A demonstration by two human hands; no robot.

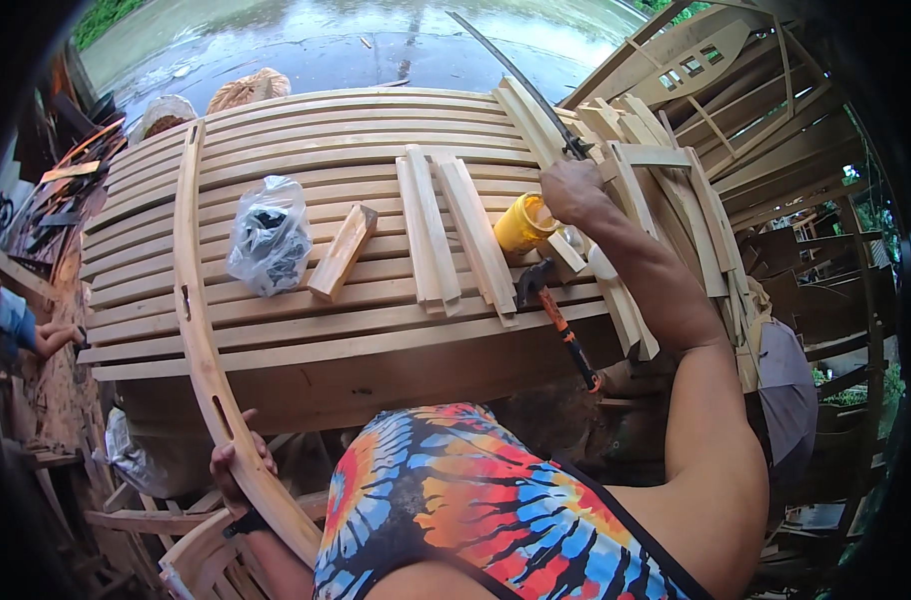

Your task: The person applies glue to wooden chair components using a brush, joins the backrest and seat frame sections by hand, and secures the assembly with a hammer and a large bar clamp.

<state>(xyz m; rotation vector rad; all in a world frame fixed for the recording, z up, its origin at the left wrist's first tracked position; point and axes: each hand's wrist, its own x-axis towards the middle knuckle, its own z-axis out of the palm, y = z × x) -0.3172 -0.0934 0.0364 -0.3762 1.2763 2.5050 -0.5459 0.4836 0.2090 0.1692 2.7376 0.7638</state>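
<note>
My left hand (pixel 244 462) is closed around the lower part of a long, gently curved wooden strip (pixel 198 300) with several slots cut in it. The strip rests across the slatted planks and slants toward my body. At the upper right, my right hand (pixel 574 192) makes a fist at the handle end of a machete (pixel 516 75), whose long dark blade points away to the upper left. Below that fist sits a yellow plastic container (pixel 524 223), tipped toward the right. A claw hammer (pixel 561 325) with an orange and black handle leans over the near plank edge.
A clear plastic bag (pixel 271 235) with dark contents, a short wooden block (pixel 344 252) and paired sticks (pixel 474 240) lie on the planks (pixel 336 150). Cut lumber is stacked at right, beside a grey cloth (pixel 784 385). Water lies beyond. Another person's leg (pixel 56 340) shows far left.
</note>
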